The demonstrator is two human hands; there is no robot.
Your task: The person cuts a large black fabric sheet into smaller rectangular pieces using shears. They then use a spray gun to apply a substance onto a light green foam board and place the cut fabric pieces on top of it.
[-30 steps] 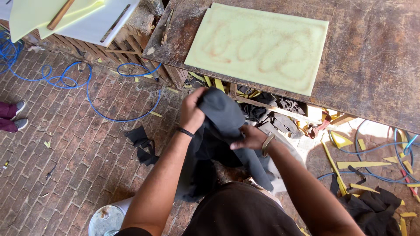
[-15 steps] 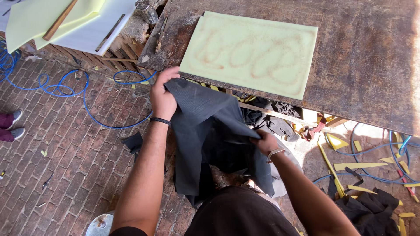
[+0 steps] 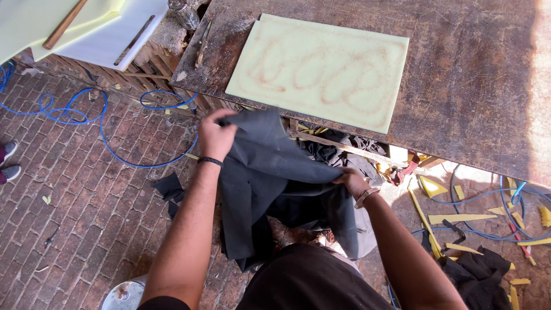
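Dark grey fabric (image 3: 270,183) hangs spread between my hands just below the near edge of the tabletop (image 3: 470,86). My left hand (image 3: 217,135) pinches its upper corner close to that edge; my right hand (image 3: 351,182) grips its other side lower down. A pale yellow foam sheet (image 3: 318,69) lies flat on the tabletop above.

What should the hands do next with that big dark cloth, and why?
Probably lift the dark cloth a little higher and pull it flat. The left hand pinches one top edge near the table, the right hand grips another edge lower down, and the cloth between them hangs folded and bunched. The pale foam sheet lies flat just ahead.
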